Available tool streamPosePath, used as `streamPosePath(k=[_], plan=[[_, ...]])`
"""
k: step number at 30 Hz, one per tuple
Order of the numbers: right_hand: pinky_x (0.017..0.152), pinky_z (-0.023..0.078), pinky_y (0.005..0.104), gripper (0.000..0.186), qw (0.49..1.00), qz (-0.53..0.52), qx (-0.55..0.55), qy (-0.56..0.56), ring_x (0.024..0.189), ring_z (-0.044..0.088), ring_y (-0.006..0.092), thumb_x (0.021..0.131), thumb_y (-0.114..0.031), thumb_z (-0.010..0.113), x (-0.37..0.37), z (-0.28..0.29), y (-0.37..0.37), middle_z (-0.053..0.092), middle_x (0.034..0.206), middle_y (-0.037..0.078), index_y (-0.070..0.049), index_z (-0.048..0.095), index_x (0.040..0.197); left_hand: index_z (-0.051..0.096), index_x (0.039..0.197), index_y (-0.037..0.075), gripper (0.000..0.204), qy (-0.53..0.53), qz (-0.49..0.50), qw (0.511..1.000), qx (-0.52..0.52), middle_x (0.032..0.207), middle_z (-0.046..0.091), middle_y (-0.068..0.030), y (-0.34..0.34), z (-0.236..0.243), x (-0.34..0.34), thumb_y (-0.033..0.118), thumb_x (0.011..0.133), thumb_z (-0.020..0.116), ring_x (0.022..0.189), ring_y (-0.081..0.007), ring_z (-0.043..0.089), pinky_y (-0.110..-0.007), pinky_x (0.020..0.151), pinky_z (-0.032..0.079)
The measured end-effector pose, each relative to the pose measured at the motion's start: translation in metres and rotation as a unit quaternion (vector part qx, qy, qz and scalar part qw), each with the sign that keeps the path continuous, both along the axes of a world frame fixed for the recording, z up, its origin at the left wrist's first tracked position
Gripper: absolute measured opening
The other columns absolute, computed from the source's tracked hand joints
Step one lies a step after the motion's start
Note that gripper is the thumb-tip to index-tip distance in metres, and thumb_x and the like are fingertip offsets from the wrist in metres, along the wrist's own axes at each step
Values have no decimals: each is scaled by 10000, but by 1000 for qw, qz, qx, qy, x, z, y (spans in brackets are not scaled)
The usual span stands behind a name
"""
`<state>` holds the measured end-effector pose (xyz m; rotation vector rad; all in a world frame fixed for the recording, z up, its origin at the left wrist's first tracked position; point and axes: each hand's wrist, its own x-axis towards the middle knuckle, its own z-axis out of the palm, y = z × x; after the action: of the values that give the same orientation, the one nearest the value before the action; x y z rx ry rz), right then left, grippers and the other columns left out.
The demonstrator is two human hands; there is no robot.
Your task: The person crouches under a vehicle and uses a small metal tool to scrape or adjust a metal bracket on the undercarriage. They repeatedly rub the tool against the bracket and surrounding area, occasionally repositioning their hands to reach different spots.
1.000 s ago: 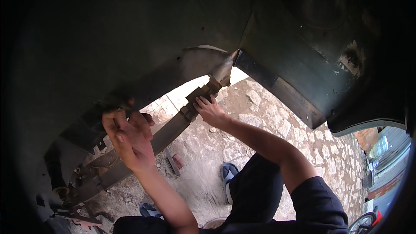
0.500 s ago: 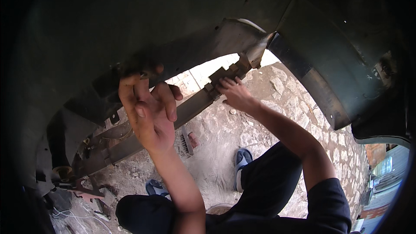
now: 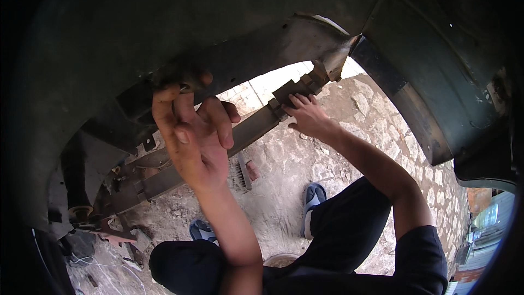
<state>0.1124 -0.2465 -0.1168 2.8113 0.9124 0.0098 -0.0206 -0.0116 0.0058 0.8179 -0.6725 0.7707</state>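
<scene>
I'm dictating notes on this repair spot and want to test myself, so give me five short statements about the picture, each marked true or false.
1. The right hand rests on the long metal bar. True.
2. The left hand grips the brush. False: the brush lies on the ground; that hand is raised, its fingers partly curled.
3. The right sleeve reaches the wrist. False: the right forearm is bare.
4. Blue footwear shows below the hands. True.
5. The person's trousers are white. False: the trousers are dark.
</scene>
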Motion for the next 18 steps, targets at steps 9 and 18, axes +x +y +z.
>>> streamPosePath(k=[9, 18], plan=[[1146, 182, 546, 785, 999, -13, -44, 12, 1428, 204, 365, 849, -391, 670, 1, 2, 2, 210, 1537, 223, -137, 282, 1483, 269, 1393, 66, 540, -2, -8, 1000, -8, 1299, 457, -191, 0, 0, 0, 380, 997, 460, 558, -106, 455, -316, 660, 464], [1129, 211, 553, 748, 999, -8, -50, 2, 1411, 248, 365, 839, -343, 685, 6, 7, 3, 253, 1517, 231, -138, 330, 1465, 337, 1341, 41, 539, 10, 5, 1000, -12, 1276, 472, -203, -4, 4, -2, 398, 974, 506, 541, -92, 476, -279, 643, 481]])
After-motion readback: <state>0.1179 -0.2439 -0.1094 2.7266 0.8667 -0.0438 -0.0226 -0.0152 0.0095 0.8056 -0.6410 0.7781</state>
